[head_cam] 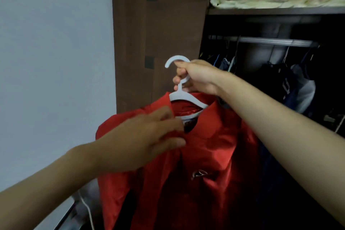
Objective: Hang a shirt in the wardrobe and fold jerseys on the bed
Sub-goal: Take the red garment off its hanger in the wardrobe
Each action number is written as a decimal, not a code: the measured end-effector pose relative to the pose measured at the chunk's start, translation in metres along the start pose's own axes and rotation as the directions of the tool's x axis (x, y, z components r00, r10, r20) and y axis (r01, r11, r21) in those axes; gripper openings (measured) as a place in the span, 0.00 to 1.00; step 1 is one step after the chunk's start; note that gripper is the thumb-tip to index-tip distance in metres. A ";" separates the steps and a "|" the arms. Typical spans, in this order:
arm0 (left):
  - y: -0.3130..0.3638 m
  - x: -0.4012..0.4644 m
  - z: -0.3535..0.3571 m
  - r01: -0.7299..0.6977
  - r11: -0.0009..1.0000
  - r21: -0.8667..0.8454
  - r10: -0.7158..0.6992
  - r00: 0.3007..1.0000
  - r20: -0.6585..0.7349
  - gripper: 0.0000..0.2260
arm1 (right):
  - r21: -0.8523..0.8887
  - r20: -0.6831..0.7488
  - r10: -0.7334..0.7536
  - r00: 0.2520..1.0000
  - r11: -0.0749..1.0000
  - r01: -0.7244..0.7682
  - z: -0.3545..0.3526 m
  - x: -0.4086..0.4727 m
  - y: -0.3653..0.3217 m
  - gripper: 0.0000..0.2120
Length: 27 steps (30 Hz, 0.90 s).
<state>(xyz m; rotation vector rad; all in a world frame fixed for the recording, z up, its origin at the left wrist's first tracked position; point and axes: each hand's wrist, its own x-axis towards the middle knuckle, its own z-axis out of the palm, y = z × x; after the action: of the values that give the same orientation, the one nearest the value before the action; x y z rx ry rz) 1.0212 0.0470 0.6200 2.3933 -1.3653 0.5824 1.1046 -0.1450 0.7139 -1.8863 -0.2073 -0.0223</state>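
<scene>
right hand curled gripping, left hand fingers pinching

One head-worn wide-angle view, facing forward and slightly down, close enough that both forearms fill the lower frame. Wall fills the left, open wardrobe the right.
</scene>
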 end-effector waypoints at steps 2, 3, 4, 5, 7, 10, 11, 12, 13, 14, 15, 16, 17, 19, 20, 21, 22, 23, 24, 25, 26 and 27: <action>-0.005 0.003 0.005 0.017 0.979 -0.205 0.014 0.989 0.149 0.09 | -0.061 0.014 -0.019 1.000 0.998 0.020 -0.007 0.002 -0.013 0.24; -0.010 0.006 0.003 0.020 0.968 -0.251 0.013 0.991 0.130 0.12 | -0.066 0.019 -0.027 0.999 0.997 0.028 -0.011 0.002 -0.018 0.24; -0.018 0.010 -0.001 0.019 0.968 -0.252 -0.009 0.999 0.042 0.13 | -0.064 0.020 -0.036 0.999 0.997 0.037 -0.015 0.002 -0.022 0.24; -0.027 0.017 -0.005 0.028 0.977 -0.212 -0.052 0.993 -0.108 0.13 | -0.065 0.025 -0.052 0.998 0.996 0.053 -0.019 0.001 -0.025 0.24; -0.048 0.033 -0.018 0.165 0.985 -0.046 -0.171 0.928 -0.332 0.15 | -0.090 0.049 -0.090 0.995 0.991 0.095 -0.024 -0.001 -0.029 0.24; -0.073 0.056 -0.036 0.320 0.946 0.045 -0.311 0.939 -0.144 0.17 | -0.104 0.068 -0.155 0.985 0.981 0.162 -0.030 -0.005 -0.037 0.24; -0.075 0.061 -0.039 0.297 0.955 -0.007 -0.296 0.952 -0.074 0.16 | -0.082 0.058 -0.172 0.983 0.981 0.177 -0.034 -0.006 -0.040 0.24; -0.075 0.065 -0.042 0.265 0.961 -0.081 -0.269 0.962 -0.052 0.15 | -0.058 0.041 -0.184 0.982 0.981 0.187 -0.039 -0.007 -0.044 0.24; -0.074 0.067 -0.044 0.236 0.956 -0.177 -0.251 0.965 -0.071 0.14 | -0.037 0.021 -0.189 0.982 0.981 0.189 -0.046 -0.008 -0.046 0.25; -0.073 0.068 -0.046 0.210 0.942 -0.263 -0.244 0.964 -0.106 0.13 | -0.016 0.001 -0.186 0.983 0.983 0.186 -0.054 -0.009 -0.048 0.25; -0.074 0.068 -0.048 0.188 0.928 -0.320 -0.245 0.959 -0.146 0.11 | 0.017 -0.020 -0.178 0.984 0.984 0.179 -0.061 -0.010 -0.049 0.24; -0.077 0.068 -0.050 0.174 0.924 -0.340 -0.249 0.950 -0.189 0.10 | 0.066 -0.047 -0.169 0.984 0.983 0.172 -0.068 -0.010 -0.047 0.23; -0.080 0.068 -0.053 0.174 0.926 -0.334 -0.259 0.939 -0.228 0.09 | 0.123 -0.078 -0.156 0.985 0.979 0.165 -0.074 -0.009 -0.045 0.22; -0.087 0.068 -0.059 0.193 0.929 -0.316 -0.291 0.909 -0.299 0.12 | 0.174 -0.117 -0.099 0.988 0.978 0.118 -0.086 -0.009 -0.038 0.24; -0.089 0.068 -0.061 0.200 0.926 -0.320 -0.308 0.890 -0.337 0.13 | 0.174 -0.120 -0.058 0.991 0.982 0.079 -0.090 -0.009 -0.035 0.26; -0.089 0.068 -0.063 0.202 0.927 -0.315 -0.318 0.870 -0.377 0.13 | 0.170 -0.121 -0.029 0.992 0.984 0.050 -0.094 -0.009 -0.032 0.28; -0.087 0.069 -0.063 0.201 0.934 -0.294 -0.314 0.854 -0.414 0.13 | 0.160 -0.129 -0.017 0.992 0.986 0.037 -0.097 -0.009 -0.031 0.30; -0.083 0.071 -0.064 0.199 0.942 -0.270 -0.303 0.848 -0.434 0.13 | 0.145 -0.142 -0.014 0.990 0.989 0.034 -0.098 -0.009 -0.031 0.31; -0.079 0.074 -0.064 0.200 0.949 -0.243 -0.289 0.857 -0.427 0.13 | 0.131 -0.151 -0.015 0.988 0.991 0.035 -0.098 -0.010 -0.033 0.31; -0.076 0.078 -0.066 0.207 0.955 -0.210 -0.277 0.878 -0.390 0.13 | 0.121 -0.153 -0.020 0.988 0.992 0.039 -0.096 -0.011 -0.036 0.32; -0.073 0.081 -0.068 0.218 0.959 -0.180 -0.269 0.902 -0.338 0.13 | 0.113 -0.150 -0.033 0.988 0.992 0.050 -0.094 -0.011 -0.039 0.32; -0.070 0.085 -0.072 0.224 0.959 -0.174 -0.266 0.922 -0.282 0.13 | 0.106 -0.149 -0.048 0.988 0.992 0.064 -0.092 -0.012 -0.043 0.32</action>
<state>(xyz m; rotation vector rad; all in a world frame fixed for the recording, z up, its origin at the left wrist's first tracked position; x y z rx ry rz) 1.1073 0.0518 0.7188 2.2067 -0.9271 0.7232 1.0947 -0.2201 0.7823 -1.7599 -0.1580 -0.1835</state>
